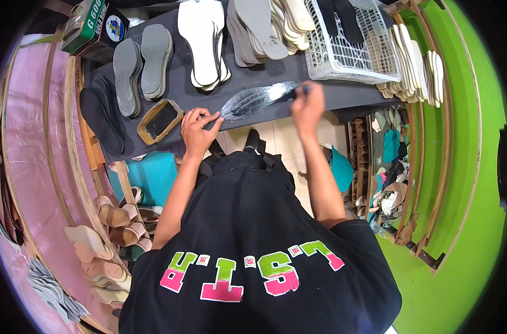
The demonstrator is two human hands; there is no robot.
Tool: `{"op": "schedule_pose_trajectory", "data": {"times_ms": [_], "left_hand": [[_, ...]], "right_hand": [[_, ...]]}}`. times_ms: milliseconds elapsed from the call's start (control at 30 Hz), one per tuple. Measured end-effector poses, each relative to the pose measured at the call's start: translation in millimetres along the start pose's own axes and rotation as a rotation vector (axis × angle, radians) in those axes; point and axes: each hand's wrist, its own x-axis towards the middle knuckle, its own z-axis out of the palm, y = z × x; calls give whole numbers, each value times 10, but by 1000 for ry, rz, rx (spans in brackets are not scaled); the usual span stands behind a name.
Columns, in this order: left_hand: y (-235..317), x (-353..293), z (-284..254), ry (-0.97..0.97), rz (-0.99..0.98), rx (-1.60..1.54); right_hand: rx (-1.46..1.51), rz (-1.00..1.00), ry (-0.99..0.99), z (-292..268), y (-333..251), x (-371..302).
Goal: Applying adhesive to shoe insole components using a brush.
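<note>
A black shoe insole point(248, 104) lies at the front of the dark-covered table, its upper face wet and shiny with a streaky coating. My left hand point(198, 131) pinches its left end between thumb and forefinger. At its right end my right hand point(309, 108) is closed around a small dark tool that looks like a brush; the fingers hide most of it. Beside my left hand stands an open, tan-rimmed container point(148, 134) with dark contents.
Grey soles point(156, 58), white soles point(200, 42) and stacked insoles point(256, 28) line the table's back. A white plastic crate point(351, 61) stands back right, a tin can point(95, 30) back left. Black insoles point(102, 117) pile at the left edge. Shoe racks point(395, 167) flank me.
</note>
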Motion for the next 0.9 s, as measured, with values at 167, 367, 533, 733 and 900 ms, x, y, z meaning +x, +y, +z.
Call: {"op": "schedule_pose_trajectory", "data": {"times_ms": [167, 367, 533, 733, 900], "left_hand": [[-34, -7, 9, 13, 9, 16], [-15, 1, 7, 29, 6, -4], [-21, 16, 22, 38, 18, -18], [-60, -18, 20, 30, 29, -21], [-39, -3, 6, 22, 28, -26]], "right_hand": [[124, -420, -410, 356, -969, -669], [242, 306, 135, 0, 30, -86], [146, -125, -76, -9, -194, -354], [285, -275, -270, 402, -825, -592], [145, 249, 63, 28, -61, 128]]}}
